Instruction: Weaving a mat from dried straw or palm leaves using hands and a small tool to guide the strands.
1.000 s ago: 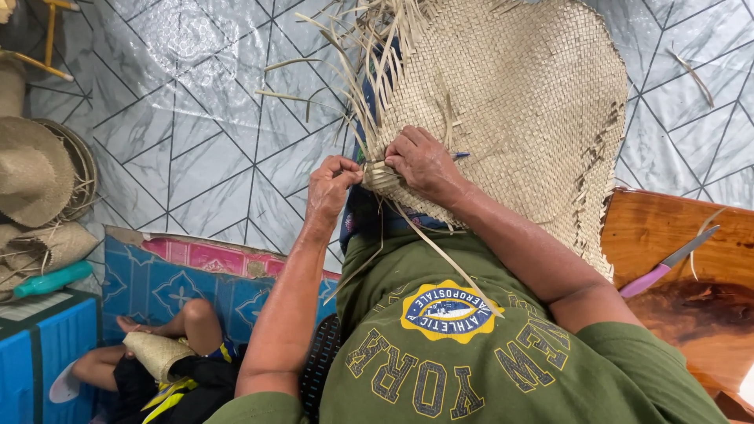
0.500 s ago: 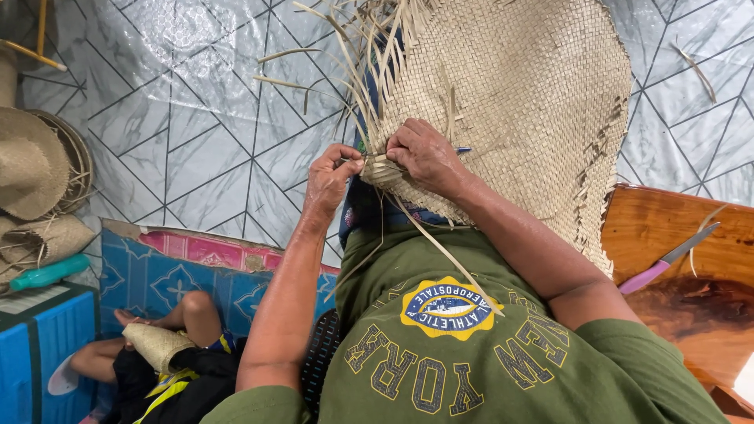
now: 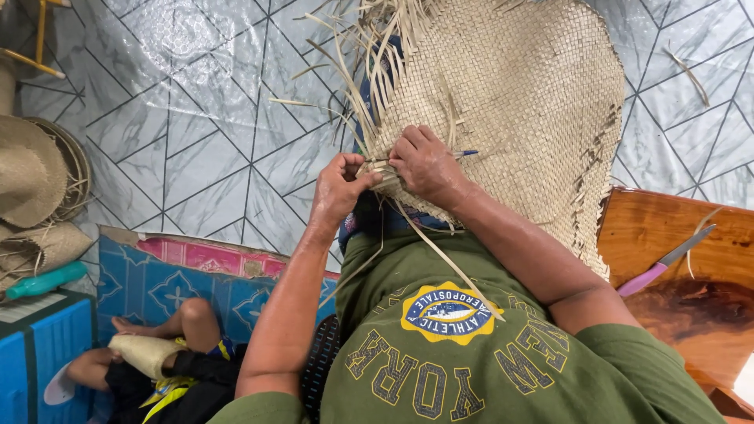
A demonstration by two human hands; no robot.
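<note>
Grey tiled floor (image 3: 196, 157), woven straw mat (image 3: 518, 102) on the lap.
Left hand (image 3: 339, 188) and right hand (image 3: 424, 165) both pinch loose straw strips (image 3: 377, 169) at the mat's near edge.

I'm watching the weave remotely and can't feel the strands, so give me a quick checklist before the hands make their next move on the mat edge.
1. Left hand pinching strands at the edge of the woven mat: ok.
2. Right hand pressing on the weave beside it: ok.
3. Loose strands fanned out, within reach above the hands: ok.
4. Whether the strand being worked is seated tight: cannot tell, fingers cover it.
5. Pink-handled knife lying on the wooden bench, apart from both hands: ok.
6. Long strand trailing across the green shirt, not tucked in: not ok.
</note>
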